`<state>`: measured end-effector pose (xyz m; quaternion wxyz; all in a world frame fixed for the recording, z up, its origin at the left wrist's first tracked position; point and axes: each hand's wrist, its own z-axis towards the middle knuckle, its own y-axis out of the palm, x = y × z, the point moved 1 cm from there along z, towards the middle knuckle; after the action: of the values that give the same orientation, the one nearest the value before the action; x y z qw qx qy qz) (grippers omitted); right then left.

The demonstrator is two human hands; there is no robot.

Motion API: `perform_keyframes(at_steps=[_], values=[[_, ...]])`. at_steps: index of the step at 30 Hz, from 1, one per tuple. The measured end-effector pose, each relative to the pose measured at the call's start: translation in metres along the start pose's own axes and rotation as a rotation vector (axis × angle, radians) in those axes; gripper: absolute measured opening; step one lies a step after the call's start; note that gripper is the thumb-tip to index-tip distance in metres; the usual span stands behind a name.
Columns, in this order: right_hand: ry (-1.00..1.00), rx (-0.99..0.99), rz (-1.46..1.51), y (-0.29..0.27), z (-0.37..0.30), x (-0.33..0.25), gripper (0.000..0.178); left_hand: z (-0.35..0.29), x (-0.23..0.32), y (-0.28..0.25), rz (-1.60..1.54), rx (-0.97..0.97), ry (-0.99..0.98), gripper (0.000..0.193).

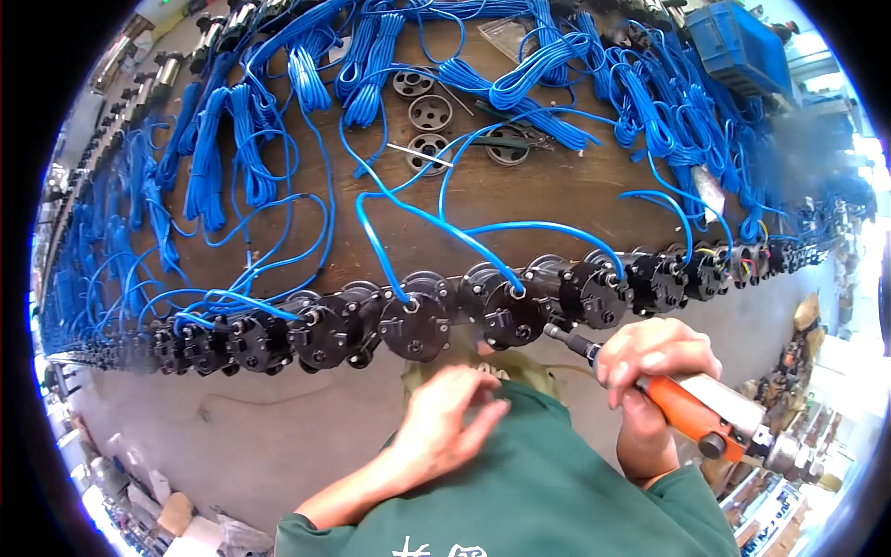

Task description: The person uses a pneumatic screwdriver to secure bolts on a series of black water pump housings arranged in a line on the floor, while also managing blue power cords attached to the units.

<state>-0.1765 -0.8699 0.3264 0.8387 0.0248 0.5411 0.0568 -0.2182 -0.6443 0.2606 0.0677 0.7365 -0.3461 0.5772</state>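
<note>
- Head view: coiled blue cables (209,158) are spread over the left and far parts of the brown tabletop (548,186).
- A row of black round housings (418,316) is lined along the tabletop's near edge.
- The left hand (445,422) is held below that edge, fingers loosely spread, nothing gripped.
- The right hand (650,357) is seen with fingers wrapped around an orange power screwdriver (691,408), its tip just beside a housing near the edge's middle.

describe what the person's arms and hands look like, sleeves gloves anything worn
Both hands are bare: no gloves, rings or watch show on the left hand or the right hand. The forearms are bare too. Short dark green sleeves of a shirt end near the elbows.
</note>
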Motion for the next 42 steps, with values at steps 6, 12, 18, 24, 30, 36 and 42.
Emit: perform_keyframes(at_steps=[6,12,18,24,30,36,42], values=[[0.156,-0.001,0.024,0.010,0.003,0.010,0.029,0.048,-0.070,0.076,-0.158,0.460,0.043,0.137],[-0.107,-0.261,-0.139,0.026,0.021,0.032,0.039,0.113,-0.101,0.089,-0.093,0.889,0.531,0.116],[0.126,-0.191,0.042,0.045,0.017,0.069,0.047,0.113,-0.124,0.101,-0.178,0.855,0.557,0.107],[0.136,-0.240,-0.113,0.029,0.003,0.091,0.054,0.115,-0.128,0.102,-0.113,0.904,0.550,0.102],[0.139,-0.242,0.107,0.041,0.015,0.079,0.058,0.103,-0.116,0.106,-0.112,0.989,0.472,0.096],[-0.027,-0.216,0.212,0.034,-0.013,0.041,0.058,0.072,-0.182,0.162,0.086,1.077,0.059,0.061],[0.060,-0.244,0.194,0.029,-0.037,0.051,0.053,0.085,-0.193,0.160,-0.030,1.152,0.162,0.014]])
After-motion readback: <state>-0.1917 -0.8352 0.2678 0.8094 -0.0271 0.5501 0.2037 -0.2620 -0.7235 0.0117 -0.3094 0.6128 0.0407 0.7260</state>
